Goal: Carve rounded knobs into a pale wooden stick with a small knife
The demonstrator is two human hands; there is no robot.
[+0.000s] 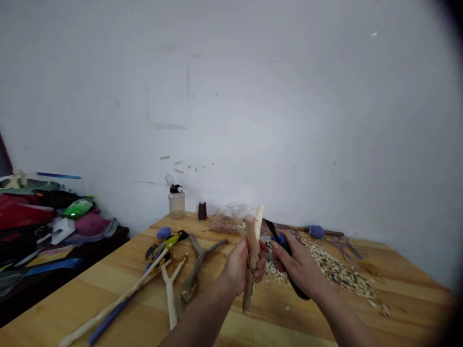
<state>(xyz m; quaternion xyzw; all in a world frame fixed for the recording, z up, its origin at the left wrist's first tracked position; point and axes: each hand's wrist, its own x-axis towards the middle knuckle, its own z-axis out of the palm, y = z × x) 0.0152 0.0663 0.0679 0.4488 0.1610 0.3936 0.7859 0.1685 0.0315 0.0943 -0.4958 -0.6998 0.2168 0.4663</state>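
My left hand (239, 266) is wrapped round a forked wooden stick (253, 243), held upright over the table. Its upper part is pale and peeled, while brown bark covers the lower end. In my right hand (297, 260) is a black-handled knife (274, 232), its dark blade pointing up and left, just right of the stick. The blade and the wood look slightly apart. Pale wood shavings (340, 272) lie beneath and to the right of my hands. Left of my left hand are a forked branch with bark (197, 262) and a peeled forked stick (170, 294).
Long sticks (119, 301) cross the left side of the wooden table (54, 308). Along the back stand a clear bottle (177, 203), a dark spool (202, 211) and a bag of rubber bands (226, 222). A purple yarn ball (317, 232) lies back right. Piled items (90, 224) sit far left.
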